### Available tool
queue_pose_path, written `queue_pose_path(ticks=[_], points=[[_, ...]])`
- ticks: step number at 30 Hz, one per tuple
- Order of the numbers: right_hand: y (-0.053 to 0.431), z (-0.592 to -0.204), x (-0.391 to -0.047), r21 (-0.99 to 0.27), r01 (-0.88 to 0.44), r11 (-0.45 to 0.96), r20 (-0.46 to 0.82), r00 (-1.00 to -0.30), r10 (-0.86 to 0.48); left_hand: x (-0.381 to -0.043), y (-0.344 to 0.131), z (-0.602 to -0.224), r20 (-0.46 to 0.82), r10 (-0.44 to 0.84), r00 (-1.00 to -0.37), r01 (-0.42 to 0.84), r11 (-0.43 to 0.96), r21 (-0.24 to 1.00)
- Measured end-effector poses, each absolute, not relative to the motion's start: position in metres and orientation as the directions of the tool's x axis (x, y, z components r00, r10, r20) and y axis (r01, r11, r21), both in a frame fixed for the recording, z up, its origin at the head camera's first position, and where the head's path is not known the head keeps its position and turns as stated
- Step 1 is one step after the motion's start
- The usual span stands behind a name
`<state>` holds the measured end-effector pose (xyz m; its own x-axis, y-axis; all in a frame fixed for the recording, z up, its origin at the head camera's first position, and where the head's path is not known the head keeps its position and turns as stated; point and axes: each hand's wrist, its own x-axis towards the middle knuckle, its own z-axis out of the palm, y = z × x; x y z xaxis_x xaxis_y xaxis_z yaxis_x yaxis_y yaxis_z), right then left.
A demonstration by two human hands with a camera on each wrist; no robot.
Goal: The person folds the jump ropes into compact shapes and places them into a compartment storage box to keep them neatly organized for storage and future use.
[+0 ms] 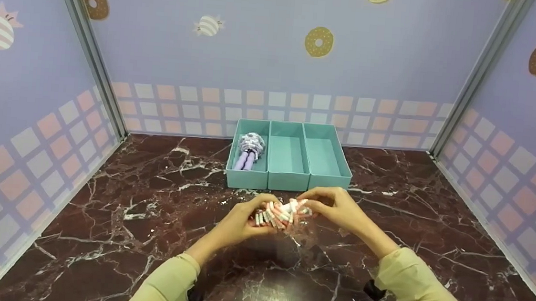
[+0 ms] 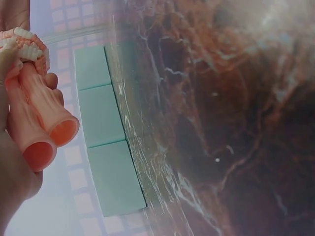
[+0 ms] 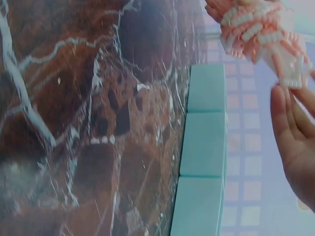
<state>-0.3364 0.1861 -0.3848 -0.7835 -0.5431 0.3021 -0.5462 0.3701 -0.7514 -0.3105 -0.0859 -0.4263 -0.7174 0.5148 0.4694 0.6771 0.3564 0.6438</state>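
A pink-and-white beaded jump rope (image 1: 278, 215), bundled up, is held between both hands above the dark marble table. My left hand (image 1: 238, 220) grips one side of the bundle, thumb below and fingers above. In the left wrist view its two pink handles (image 2: 54, 110) stick out side by side, open ends toward the camera. The right hand (image 1: 337, 208) pinches the other end of the bundle. Seen from the right wrist, its fingertips (image 3: 278, 98) are at the white beads (image 3: 291, 73).
Just beyond the hands stands a teal box (image 1: 288, 182) with three compartments side by side. A purple-and-white beaded jump rope (image 1: 251, 145) with purple handles lies in its left compartment. Patterned lilac walls (image 1: 255, 63) enclose the marble table (image 1: 145, 255) at the back and both sides.
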Motion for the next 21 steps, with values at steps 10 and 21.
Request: queue_pose_path(ticks=[10, 21], points=[[0.188, -0.392, -0.336, -0.704, -0.627, 0.332, 0.314, -0.695, -0.646, -0.309, -0.089, -0.425, 0.39, 0.53, -0.753, 0.615, 0.358, 0.703], [0.184, -0.409, -0.33, -0.64, -0.662, 0.389, 0.477, -0.74, -0.475, -0.307, -0.085, -0.422, 0.35, 0.553, -0.756, 0.612, 0.409, 0.676]])
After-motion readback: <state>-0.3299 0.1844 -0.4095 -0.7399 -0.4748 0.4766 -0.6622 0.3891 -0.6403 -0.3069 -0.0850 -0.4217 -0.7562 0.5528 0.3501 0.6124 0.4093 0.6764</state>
